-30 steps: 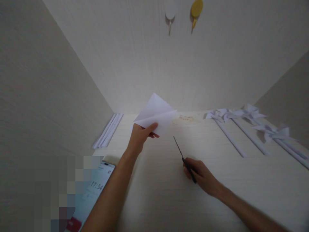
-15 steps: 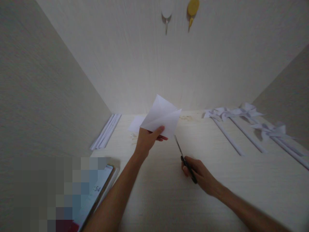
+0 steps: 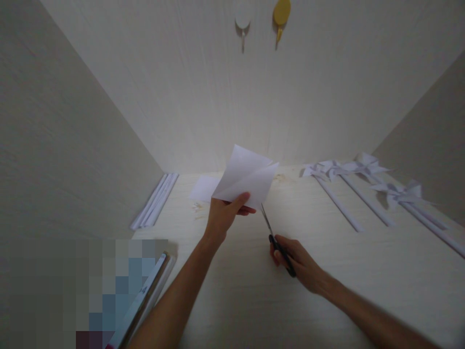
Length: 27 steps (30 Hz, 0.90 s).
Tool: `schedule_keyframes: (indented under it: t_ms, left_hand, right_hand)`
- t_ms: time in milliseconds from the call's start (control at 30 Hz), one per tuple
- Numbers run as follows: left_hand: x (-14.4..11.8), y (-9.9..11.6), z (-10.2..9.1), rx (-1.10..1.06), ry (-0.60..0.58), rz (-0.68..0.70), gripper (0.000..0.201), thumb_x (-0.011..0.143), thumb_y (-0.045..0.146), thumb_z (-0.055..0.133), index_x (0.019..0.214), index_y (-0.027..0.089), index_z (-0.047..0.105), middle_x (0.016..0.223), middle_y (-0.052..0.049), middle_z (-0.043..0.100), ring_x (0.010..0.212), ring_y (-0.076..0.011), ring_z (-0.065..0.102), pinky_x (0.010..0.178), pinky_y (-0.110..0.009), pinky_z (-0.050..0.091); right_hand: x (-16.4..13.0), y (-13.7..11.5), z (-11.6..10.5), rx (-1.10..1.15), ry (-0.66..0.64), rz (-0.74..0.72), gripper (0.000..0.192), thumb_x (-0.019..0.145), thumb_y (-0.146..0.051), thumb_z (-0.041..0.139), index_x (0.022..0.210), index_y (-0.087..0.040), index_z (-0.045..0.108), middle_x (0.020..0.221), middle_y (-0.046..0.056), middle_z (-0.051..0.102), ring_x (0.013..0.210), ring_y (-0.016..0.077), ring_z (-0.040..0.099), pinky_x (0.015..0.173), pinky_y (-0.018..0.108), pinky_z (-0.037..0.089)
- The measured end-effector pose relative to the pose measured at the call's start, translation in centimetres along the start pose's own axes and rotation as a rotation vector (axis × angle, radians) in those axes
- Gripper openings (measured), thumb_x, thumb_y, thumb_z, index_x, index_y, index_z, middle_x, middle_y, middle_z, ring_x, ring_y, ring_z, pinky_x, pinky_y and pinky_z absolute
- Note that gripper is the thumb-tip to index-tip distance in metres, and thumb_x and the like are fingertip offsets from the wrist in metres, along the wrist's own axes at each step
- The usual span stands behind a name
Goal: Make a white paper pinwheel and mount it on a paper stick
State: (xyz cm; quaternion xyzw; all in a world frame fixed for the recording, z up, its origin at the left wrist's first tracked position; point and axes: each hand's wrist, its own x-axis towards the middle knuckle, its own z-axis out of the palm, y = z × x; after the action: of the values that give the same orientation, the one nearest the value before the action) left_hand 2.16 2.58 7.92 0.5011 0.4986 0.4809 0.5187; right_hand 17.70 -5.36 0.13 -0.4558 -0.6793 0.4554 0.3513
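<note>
Between the thumb and fingers of my left hand is a square sheet of white paper, held up above the table. Creases run across it, and a slit splits its right-hand corner. My right hand grips black-handled scissors by the handles. Their narrow blades point up and left, with the tips at the paper's lower corner; whether they touch it I cannot tell. Behind my left hand, another white sheet lies on the table, partly covered by the held paper.
Several white paper pinwheels on sticks lie at the right. Rolled white paper sticks rest by the left wall. A phone or tablet, partly pixelated, stands at lower left. Small yellowish bits lie on the table. White and yellow hooks hang on the back wall.
The view has shifted slightly. The scissor tips have come closer to the paper's lower corner. The paper has turned a little, and the slit in its right corner shows wider.
</note>
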Motion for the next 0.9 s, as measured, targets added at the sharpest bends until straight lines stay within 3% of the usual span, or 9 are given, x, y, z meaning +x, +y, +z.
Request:
schedule_keyframes:
  t_ms: [900]
  left_hand:
    - [-0.45, -0.34, 0.86, -0.059, -0.013, -0.069, 0.028, 0.061, 0.024, 0.065, 0.083, 0.008, 0.058, 0.064, -0.006, 0.066, 0.043, -0.0134, 0.060, 0.042, -0.019, 0.051]
  right_hand:
    - [-0.04, 0.14, 0.09, 0.023, 0.017, 0.001, 0.041, 0.080, -0.055, 0.032, 0.063, -0.018, 0.040, 0.057, -0.001, 0.042, 0.053, 0.0109, 0.039, 0.048, 0.024, 0.031]
